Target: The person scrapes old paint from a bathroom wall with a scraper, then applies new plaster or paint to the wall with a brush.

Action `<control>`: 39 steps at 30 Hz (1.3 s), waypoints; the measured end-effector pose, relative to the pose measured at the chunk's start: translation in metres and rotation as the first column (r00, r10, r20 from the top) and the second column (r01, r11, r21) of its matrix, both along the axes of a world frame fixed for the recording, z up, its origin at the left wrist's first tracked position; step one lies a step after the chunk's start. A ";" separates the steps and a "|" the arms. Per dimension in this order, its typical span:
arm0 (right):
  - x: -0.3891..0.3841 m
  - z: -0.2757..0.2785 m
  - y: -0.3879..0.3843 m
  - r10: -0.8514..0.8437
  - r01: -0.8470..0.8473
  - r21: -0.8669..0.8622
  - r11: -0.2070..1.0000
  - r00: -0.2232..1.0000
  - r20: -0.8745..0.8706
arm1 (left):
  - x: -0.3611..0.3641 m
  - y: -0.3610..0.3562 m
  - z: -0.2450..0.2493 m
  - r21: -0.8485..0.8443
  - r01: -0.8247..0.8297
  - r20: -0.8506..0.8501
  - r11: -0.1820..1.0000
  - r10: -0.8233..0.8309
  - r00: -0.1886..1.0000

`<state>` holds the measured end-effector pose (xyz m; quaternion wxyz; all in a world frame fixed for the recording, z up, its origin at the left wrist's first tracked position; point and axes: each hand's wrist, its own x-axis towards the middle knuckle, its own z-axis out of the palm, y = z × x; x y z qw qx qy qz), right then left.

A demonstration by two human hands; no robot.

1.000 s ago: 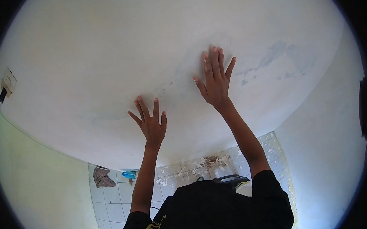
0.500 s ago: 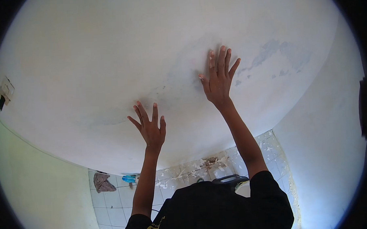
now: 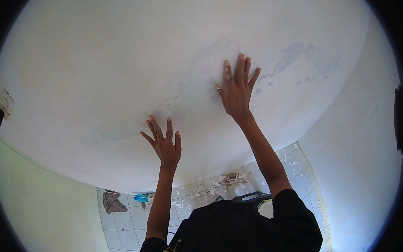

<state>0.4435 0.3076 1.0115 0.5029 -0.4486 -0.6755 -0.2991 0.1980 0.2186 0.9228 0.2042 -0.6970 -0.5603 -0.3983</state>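
Note:
Both hands reach up to a white wall [image 3: 119, 53] with grey, patchy marks on it. My left hand [image 3: 165, 147] is at the wall, lower and to the left, its fingers spread and holding nothing. Higher and to the right, my right hand [image 3: 238, 96] rests with spread fingers against the wall, also holding nothing. A grey bare patch [image 3: 290, 58] in the paint lies to the right of my right hand. Pale specks show on the right thumb and index finger.
A wall socket [image 3: 5, 104] with a black plug and hanging cord is at far left. On the tiled floor [image 3: 125, 222] below lie paint flakes [image 3: 241, 178], a crumpled brownish cloth [image 3: 113, 203] and a blue item [image 3: 141, 198]. A dark object with a handle [image 3: 253, 196] stands near my body.
My right hand has shifted slightly left and down on the wall. The left hand sits a little lower in view, with its fingers still spread.

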 end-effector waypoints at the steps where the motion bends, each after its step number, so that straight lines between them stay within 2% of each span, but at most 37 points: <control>1: 0.004 0.000 0.001 -0.002 0.002 0.001 1.000 1.000 0.001 | 0.000 -0.001 0.000 -0.012 -0.005 0.002 1.000 0.005 1.000; 10: 0.037 0.011 0.003 -0.024 0.024 0.002 1.000 0.997 -0.076 | 0.002 -0.001 -0.001 0.046 0.062 -0.004 0.997 -0.061 0.998; 13: 0.041 0.011 0.004 0.030 -0.026 0.050 0.998 0.997 -0.077 | 0.000 0.000 -0.004 0.090 0.114 -0.012 0.989 -0.113 0.993; 15: 0.047 0.015 0.002 -0.007 0.005 -0.015 1.000 0.990 -0.139 | 0.001 0.001 -0.003 0.110 0.142 -0.017 0.984 -0.141 0.990; 19: 0.066 0.010 0.004 -0.019 0.021 0.015 1.000 0.992 -0.127 | 0.015 0.000 -0.002 0.100 0.166 -0.028 0.981 -0.164 0.986; 21: 0.072 0.010 0.000 -0.077 0.065 -0.099 0.993 0.990 -0.115 | 0.019 0.001 -0.002 0.096 0.179 -0.025 0.979 -0.177 0.984; 22: 0.074 0.008 0.001 -0.078 0.066 -0.101 0.993 0.990 -0.116 | 0.021 0.001 -0.002 0.080 0.181 -0.025 0.980 -0.180 0.983; 25: 0.084 0.000 0.007 -0.028 0.026 -0.015 1.000 0.984 -0.174 | 0.022 0.000 -0.006 0.065 0.188 -0.036 0.980 -0.186 0.982; 28: 0.095 -0.005 0.012 -0.072 0.046 -0.106 0.993 0.964 -0.254 | 0.024 0.000 -0.005 0.068 0.193 -0.041 0.979 -0.191 0.981; 30: 0.100 -0.004 0.013 0.005 -0.004 0.003 1.000 0.943 -0.334 | 0.024 0.000 -0.004 0.071 0.203 -0.043 0.977 -0.201 0.979; 31: 0.104 -0.003 0.015 0.003 -0.001 0.005 1.000 0.942 -0.336 | 0.025 -0.001 -0.004 0.074 0.201 -0.052 0.977 -0.197 0.979; 33: 0.109 -0.001 0.015 -0.057 0.024 -0.092 0.995 0.924 -0.377 | 0.026 -0.003 -0.004 0.073 0.199 -0.060 0.977 -0.195 0.979; 37: 0.111 -0.002 0.013 -0.045 0.023 -0.063 0.998 0.925 -0.377 | 0.030 -0.006 -0.001 0.043 0.211 -0.028 0.977 -0.210 0.977; 39: 0.113 -0.001 0.008 -0.104 0.059 -0.139 0.989 0.933 -0.344 | 0.032 -0.009 -0.003 0.045 0.219 -0.022 0.975 -0.218 0.976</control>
